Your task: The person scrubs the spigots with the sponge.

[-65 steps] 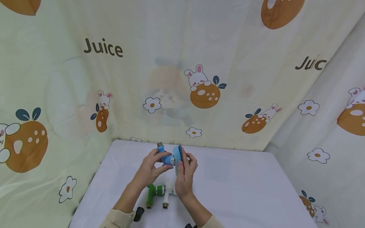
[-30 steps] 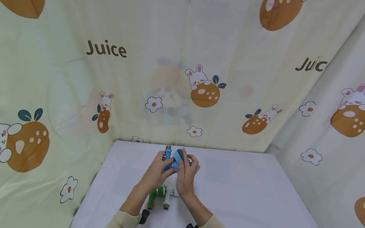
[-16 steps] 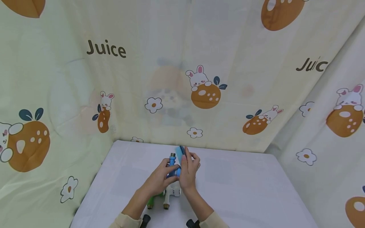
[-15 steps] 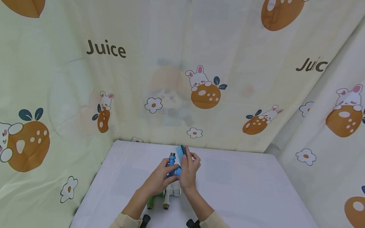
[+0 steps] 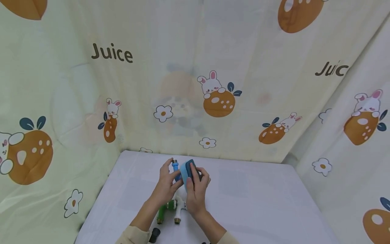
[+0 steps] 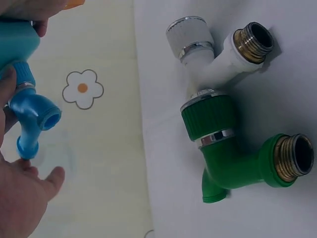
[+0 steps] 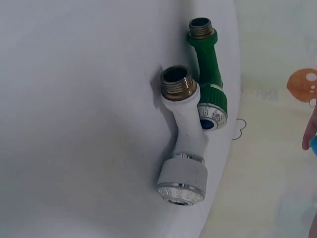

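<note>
My left hand (image 5: 164,184) holds a blue tap (image 5: 175,166) above the table, its threaded brass end pointing up. My right hand (image 5: 197,195) grips a sponge (image 5: 184,173), light blue with a dark blue layer, against the tap's knob side. Seen from the left wrist, the sponge (image 6: 17,42) lies at the ridged knob of the blue tap (image 6: 32,111); fingers hide part of both. Below the hands, a green tap (image 6: 223,158) and a white tap (image 6: 210,69) lie side by side on the table, brass threads showing.
The white table (image 5: 259,203) stretches to both sides of the hands. A black object (image 5: 154,235) shows beside the left sleeve, its kind unclear. Patterned curtains (image 5: 137,84) enclose the table at the back and sides.
Both hands have shifted up and slightly left with the tap and sponge. The sponge has turned, so more of its dark layer faces the head camera. The green tap is less covered.
</note>
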Demonstrator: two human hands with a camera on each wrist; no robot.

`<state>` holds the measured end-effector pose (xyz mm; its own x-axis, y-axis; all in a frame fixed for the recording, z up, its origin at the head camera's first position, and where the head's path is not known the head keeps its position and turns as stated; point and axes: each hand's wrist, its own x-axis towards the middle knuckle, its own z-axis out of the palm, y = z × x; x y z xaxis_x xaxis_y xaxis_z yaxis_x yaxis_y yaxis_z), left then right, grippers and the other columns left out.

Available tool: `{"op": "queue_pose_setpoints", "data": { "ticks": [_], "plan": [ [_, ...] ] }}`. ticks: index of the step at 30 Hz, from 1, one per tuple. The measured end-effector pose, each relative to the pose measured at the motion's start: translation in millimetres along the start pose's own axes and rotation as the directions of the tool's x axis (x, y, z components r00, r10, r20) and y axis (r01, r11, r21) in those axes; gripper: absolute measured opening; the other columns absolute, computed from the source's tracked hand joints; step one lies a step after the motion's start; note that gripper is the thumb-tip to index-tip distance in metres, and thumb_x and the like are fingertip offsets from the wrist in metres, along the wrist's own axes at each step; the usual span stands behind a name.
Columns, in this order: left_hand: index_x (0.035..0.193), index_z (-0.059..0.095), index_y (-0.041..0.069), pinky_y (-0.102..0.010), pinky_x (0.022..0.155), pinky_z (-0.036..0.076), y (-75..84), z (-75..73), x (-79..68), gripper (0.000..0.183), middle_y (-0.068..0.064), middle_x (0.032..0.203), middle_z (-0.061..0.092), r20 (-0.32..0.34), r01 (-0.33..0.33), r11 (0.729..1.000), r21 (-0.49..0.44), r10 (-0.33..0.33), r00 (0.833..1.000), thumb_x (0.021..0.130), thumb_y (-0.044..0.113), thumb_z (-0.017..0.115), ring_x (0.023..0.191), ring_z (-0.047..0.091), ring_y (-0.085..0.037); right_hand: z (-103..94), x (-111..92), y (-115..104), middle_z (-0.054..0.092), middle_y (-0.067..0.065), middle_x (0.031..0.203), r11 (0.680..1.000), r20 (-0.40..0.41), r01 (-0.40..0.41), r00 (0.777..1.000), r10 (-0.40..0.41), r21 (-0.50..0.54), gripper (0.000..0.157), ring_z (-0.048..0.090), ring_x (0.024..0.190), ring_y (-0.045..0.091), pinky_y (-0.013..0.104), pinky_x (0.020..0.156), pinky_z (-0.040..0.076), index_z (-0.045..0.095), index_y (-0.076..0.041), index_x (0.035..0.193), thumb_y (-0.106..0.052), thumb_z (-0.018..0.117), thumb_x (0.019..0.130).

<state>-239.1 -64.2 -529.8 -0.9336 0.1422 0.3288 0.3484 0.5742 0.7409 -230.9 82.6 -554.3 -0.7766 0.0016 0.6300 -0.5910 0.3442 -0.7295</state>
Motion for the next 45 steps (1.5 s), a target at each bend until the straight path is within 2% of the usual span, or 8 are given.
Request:
{"op": "queue_pose_setpoints", "data": {
  "ticks": [10,16,21,27,31,35,40,45],
  "plan": [
    [0.138,0.066,0.006,-0.061,0.118,0.038,1.5,1.5,-5.5,0.041,-0.019,0.172,0.013,0.126,-0.012,0.993,-0.118,0.026,0.992,0.102,0.025,0.069,0.155,0.023,-0.048,-3.1,11,-4,0.034,0.009,0.140,0.973,0.039,-0.231,0.972,0.231,0.014,0.043,0.029,0.121,0.020,0.039,0.091,0.037,0.051,-0.023,0.154,-0.028,0.041,0.113],
    [0.139,0.066,0.008,-0.062,0.107,0.049,8.0,5.6,-7.6,0.047,-0.024,0.170,0.018,0.163,0.030,0.996,-0.080,-0.016,0.986,0.103,0.038,0.065,0.149,0.034,-0.053,-3.5,16,-1,0.038,0.008,0.137,0.917,0.007,-0.384,0.923,0.386,0.105,0.043,0.031,0.128,0.024,0.041,0.095,0.036,0.055,-0.023,0.151,-0.037,0.041,0.113],
    [0.141,0.065,0.010,-0.065,0.109,0.046,9.0,4.3,-7.6,0.060,-0.026,0.168,0.026,0.187,0.037,0.995,-0.089,-0.020,0.982,0.091,0.040,0.080,0.147,0.036,-0.055,-2.4,15,3,0.039,0.009,0.141,0.844,0.012,-0.501,0.861,0.509,0.191,0.047,0.036,0.131,0.032,0.048,0.097,0.040,0.054,-0.023,0.151,-0.045,0.041,0.112],
    [0.152,0.052,0.018,-0.062,0.113,0.043,6.5,2.7,-9.5,0.076,-0.017,0.166,0.038,0.286,0.042,0.993,-0.114,-0.008,0.958,0.084,0.017,0.086,0.147,0.043,-0.044,-4.0,18,-2,0.037,0.008,0.147,0.794,0.033,-0.549,0.827,0.561,0.262,0.051,0.040,0.137,0.036,0.056,0.104,0.038,0.051,-0.021,0.153,-0.049,0.042,0.111],
    [0.137,0.055,0.014,-0.056,0.109,0.049,6.4,2.8,-11.0,0.049,-0.017,0.148,0.059,0.273,-0.015,0.987,-0.158,0.059,0.960,0.094,0.002,0.074,0.134,0.059,-0.036,-5.2,21,-4,0.037,0.008,0.144,0.782,0.060,-0.559,0.822,0.566,0.276,0.048,0.040,0.134,0.034,0.046,0.100,0.035,0.053,-0.022,0.151,-0.046,0.043,0.111],
    [0.119,0.059,0.016,-0.051,0.103,0.055,6.4,2.2,-11.8,0.026,-0.014,0.137,0.068,0.246,-0.053,0.986,-0.158,0.091,0.965,0.098,0.009,0.072,0.123,0.067,-0.030,-7.5,22,-4,0.038,0.008,0.142,0.784,0.046,-0.554,0.823,0.566,0.281,0.045,0.038,0.133,0.033,0.046,0.102,0.031,0.055,-0.023,0.149,-0.043,0.045,0.111],
    [0.117,0.071,0.021,-0.036,0.091,0.059,3.7,-0.9,-13.6,0.030,0.001,0.118,0.073,0.152,-0.039,0.987,-0.153,0.063,0.986,0.090,0.023,0.083,0.102,0.068,-0.014,-12.9,24,-3,0.036,0.010,0.146,0.774,0.059,-0.565,0.816,0.574,0.285,0.049,0.037,0.136,0.035,0.056,0.108,0.031,0.052,-0.021,0.152,-0.046,0.044,0.111],
    [0.118,0.069,0.021,-0.027,0.077,0.061,5.0,-6.4,-13.9,0.038,-0.002,0.107,0.075,0.088,0.060,0.944,-0.324,-0.033,0.996,0.086,0.029,0.086,0.084,0.072,-0.013,-18.6,23,2,0.035,0.010,0.152,0.757,0.062,-0.587,0.800,0.597,0.289,0.057,0.038,0.141,0.037,0.066,0.116,0.029,0.045,-0.023,0.156,-0.055,0.037,0.110]
  ]
}}
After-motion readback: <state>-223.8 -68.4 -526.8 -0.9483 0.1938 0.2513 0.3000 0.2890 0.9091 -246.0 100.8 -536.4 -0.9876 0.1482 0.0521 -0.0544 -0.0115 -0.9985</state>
